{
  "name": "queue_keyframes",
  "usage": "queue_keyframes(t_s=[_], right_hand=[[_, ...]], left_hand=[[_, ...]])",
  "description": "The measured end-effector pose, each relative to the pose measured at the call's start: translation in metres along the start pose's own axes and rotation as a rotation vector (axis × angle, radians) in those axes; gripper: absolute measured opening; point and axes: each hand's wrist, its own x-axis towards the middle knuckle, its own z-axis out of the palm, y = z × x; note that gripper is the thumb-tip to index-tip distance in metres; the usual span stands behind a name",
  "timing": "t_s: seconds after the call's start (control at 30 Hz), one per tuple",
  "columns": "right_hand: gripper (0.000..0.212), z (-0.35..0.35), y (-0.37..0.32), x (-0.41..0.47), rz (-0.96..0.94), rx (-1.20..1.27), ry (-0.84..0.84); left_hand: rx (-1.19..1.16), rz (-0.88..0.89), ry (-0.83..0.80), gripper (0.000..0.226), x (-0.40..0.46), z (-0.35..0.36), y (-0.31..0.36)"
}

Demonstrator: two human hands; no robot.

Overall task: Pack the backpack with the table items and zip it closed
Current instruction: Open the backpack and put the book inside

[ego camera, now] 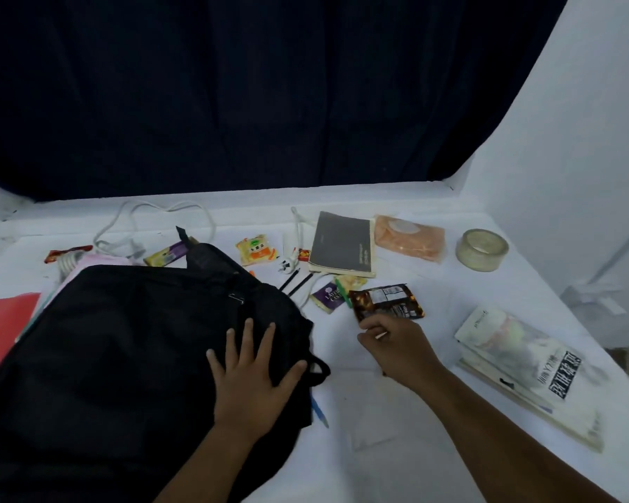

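A black backpack [124, 357] lies flat across the left half of the white table [378, 430]. My left hand [255, 375] rests flat on its right side, fingers spread. My right hand [393, 343] reaches to a brown snack packet [387, 301] and pinches its near left corner with curled fingers. Beyond the packet lie a purple cake packet [328, 296], a green pen [343, 292], two black pencils [298, 281], a grey notebook [342, 245], an orange wipes pack [409, 237] and a yellow-orange snack [256, 250].
A tape roll [482, 250] stands at the far right. A white book with a plastic pack on it [523, 364] lies along the right edge. A white cable [153, 219], a purple-yellow bar [168, 254] and a red packet [66, 253] lie behind the backpack, a red folder [4, 321] left, a blue pen [320, 412] beside it.
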Motion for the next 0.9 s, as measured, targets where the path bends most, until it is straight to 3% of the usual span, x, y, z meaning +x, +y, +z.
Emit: queue_keyframes(t_s=[0.23,0.47,0.67,0.77,0.9], right_hand=[[0.022,-0.007,0.005,0.051,0.057,0.050,0.026],[0.046,-0.007,-0.003,0.114,0.110,0.033,0.131],[0.063,-0.002,0.000,0.156,0.291,-0.229,0.063],[0.060,0.004,-0.005,0.169,0.380,-0.124,0.060],[0.055,0.005,-0.009,0.177,0.479,0.264,0.116]], left_hand=[[0.008,0.010,0.102,0.089,-0.001,0.010,-0.002],[-0.033,0.004,0.142,0.081,-0.001,0.013,-0.002],[-0.055,0.005,0.174,0.076,0.000,0.015,-0.004],[-0.067,0.007,0.193,0.074,0.001,0.016,-0.006],[-0.082,-0.001,0.192,0.073,0.003,0.016,-0.005]])
